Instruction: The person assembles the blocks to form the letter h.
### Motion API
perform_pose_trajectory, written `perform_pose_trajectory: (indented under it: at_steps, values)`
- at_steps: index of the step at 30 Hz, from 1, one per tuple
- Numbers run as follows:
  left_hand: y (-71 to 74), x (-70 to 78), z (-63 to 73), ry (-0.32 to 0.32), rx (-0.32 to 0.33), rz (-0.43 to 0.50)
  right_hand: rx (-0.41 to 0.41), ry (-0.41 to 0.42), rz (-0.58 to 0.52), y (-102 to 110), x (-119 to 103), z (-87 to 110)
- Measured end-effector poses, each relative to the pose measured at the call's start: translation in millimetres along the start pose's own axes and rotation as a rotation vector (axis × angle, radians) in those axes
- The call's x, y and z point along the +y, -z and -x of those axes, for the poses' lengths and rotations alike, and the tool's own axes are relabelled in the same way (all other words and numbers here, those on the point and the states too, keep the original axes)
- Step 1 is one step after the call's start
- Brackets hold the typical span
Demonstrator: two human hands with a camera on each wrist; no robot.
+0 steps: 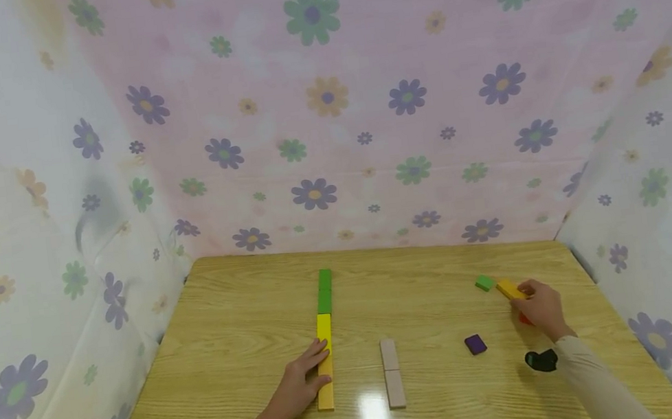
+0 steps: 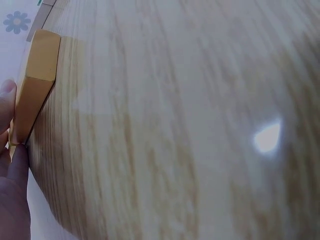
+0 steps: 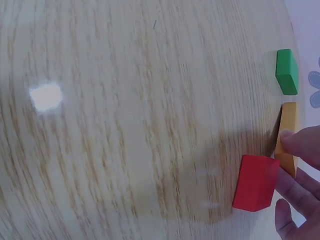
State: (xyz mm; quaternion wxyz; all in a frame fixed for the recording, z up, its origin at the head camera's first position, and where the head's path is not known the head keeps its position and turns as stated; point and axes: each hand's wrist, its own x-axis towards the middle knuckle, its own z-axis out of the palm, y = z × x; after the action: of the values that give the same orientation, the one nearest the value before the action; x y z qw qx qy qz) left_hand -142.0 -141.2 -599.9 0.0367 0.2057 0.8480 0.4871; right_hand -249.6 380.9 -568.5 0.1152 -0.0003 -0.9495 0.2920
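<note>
My left hand [image 1: 296, 383] rests along the left side of a straight row of blocks, its extended fingers touching the yellow block [image 1: 324, 328] and its thumb at the orange-yellow block [image 1: 325, 397] at the near end. Green blocks [image 1: 324, 292] form the row's far end. At the right of the table, my right hand [image 1: 542, 310] pinches an orange block [image 3: 288, 120] between thumb and fingers. Beside those fingers lies a red block [image 3: 256, 183], mostly hidden by the hand in the head view. A small green block [image 1: 484, 282] lies just left of the orange one.
Two pale wooden blocks [image 1: 392, 374] lie end to end right of the row. A dark purple block [image 1: 476, 344] sits between them and my right hand. Flowered cloth [image 1: 356, 110] walls the wooden table [image 1: 247, 302] at the back and both sides.
</note>
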Motion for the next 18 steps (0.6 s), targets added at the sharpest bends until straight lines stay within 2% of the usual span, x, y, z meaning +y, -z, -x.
perform_pose_trajectory:
  at_steps: [5,13,18]
  values:
    - [0.2,-0.1,0.3,0.006,-0.003,0.016,0.044,0.041,-0.001,4,-3,0.7]
    - [0.1,0.0,0.8,-0.008,0.008,0.002,0.023,-0.009,-0.038,12,-18,3.5]
    - [1.0,0.3,0.0,-0.038,0.018,-0.007,0.021,0.033,-0.052,15,-33,7.0]
